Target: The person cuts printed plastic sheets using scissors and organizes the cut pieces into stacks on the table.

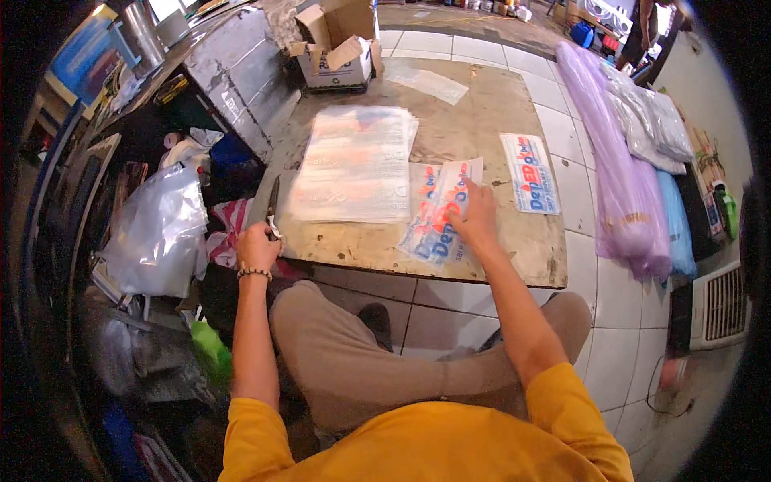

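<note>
My right hand [479,215] is over a clear plastic bag [464,173] with blue and red print, its thumb and fingers closed on it. That bag overlaps another printed plastic bag [419,233]. To their left lies a broad stack of clear printed bags [353,165], slightly blurred. My left hand [257,246] is closed at the left edge of the wooden board [482,96], around the whitish end of a slim dark tool [275,194] that points away from me. Its exact kind is unclear. Another printed bag [530,173] lies flat near the board's right edge.
An open cardboard box [337,68] stands at the board's far left, beside a thin translucent sheet [430,83]. Clear plastic sheets [157,225] hang low at my left. Purple plastic rolls [614,169] lie on the tiled floor at right. A person [640,32] stands far right.
</note>
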Action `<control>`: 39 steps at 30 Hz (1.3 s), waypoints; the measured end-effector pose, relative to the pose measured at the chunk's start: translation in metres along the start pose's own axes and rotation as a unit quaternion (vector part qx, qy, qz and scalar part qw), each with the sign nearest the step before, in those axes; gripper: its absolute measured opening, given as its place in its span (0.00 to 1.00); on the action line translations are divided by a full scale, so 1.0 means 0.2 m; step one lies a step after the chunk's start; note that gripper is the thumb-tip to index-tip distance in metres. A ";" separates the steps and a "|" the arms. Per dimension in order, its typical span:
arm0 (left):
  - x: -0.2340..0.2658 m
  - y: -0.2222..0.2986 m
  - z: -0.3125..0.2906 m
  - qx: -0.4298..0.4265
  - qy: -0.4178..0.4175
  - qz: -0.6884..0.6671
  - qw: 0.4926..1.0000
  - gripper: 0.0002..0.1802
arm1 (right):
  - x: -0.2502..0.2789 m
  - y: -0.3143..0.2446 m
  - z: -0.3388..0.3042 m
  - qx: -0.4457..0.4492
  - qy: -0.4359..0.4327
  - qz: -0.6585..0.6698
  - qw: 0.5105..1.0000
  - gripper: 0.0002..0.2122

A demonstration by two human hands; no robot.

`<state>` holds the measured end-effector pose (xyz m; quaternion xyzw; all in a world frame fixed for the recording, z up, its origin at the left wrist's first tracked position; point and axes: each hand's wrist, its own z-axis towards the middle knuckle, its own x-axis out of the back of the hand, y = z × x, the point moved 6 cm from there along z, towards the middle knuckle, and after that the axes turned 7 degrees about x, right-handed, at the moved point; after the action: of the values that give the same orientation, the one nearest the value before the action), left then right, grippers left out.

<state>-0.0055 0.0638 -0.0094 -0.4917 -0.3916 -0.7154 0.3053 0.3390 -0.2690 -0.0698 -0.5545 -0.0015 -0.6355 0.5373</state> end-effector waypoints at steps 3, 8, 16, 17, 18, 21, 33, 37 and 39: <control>-0.02 0.03 0.02 0.021 -0.026 0.014 0.999 0.13 | -0.03 0.05 0.04 0.044 0.004 -0.108 0.993 0.40; -0.01 0.07 0.03 -0.037 -0.108 0.018 0.993 0.20 | -0.10 0.06 0.11 0.022 -0.090 -0.097 0.991 0.40; 0.03 0.62 -0.21 -0.036 -0.184 -0.121 0.975 0.28 | -0.06 0.05 0.20 0.037 -0.073 0.104 0.991 0.38; -0.03 0.73 -0.30 -0.085 -0.201 -0.155 0.963 0.30 | -0.07 0.05 0.24 0.040 -0.074 0.105 0.991 0.38; -0.11 0.81 -0.41 -0.135 -0.218 -0.188 0.948 0.31 | -0.08 0.04 0.27 0.064 -0.061 0.128 0.988 0.37; -0.20 1.08 -0.64 -0.277 -0.124 -0.167 0.938 0.38 | -0.13 0.09 0.38 0.137 -0.047 0.074 0.987 0.37; -0.21 1.11 -0.73 -0.277 -0.089 -0.145 0.946 0.42 | -0.32 -0.04 0.63 0.141 -0.330 -0.092 0.929 0.41; -0.21 1.13 -0.71 -0.258 -0.143 -0.141 0.945 0.45 | -0.35 0.02 0.66 0.110 -0.350 -0.076 0.927 0.38; -0.20 1.12 -0.70 -0.261 -0.137 -0.154 0.943 0.45 | -0.35 0.02 0.66 0.111 -0.349 -0.086 0.927 0.37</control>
<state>0.1266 -0.1681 -0.0187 -0.5810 -0.3001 -0.7566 -0.0041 0.4202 -0.1440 -0.0714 -0.6759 -0.3065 -0.4413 0.5044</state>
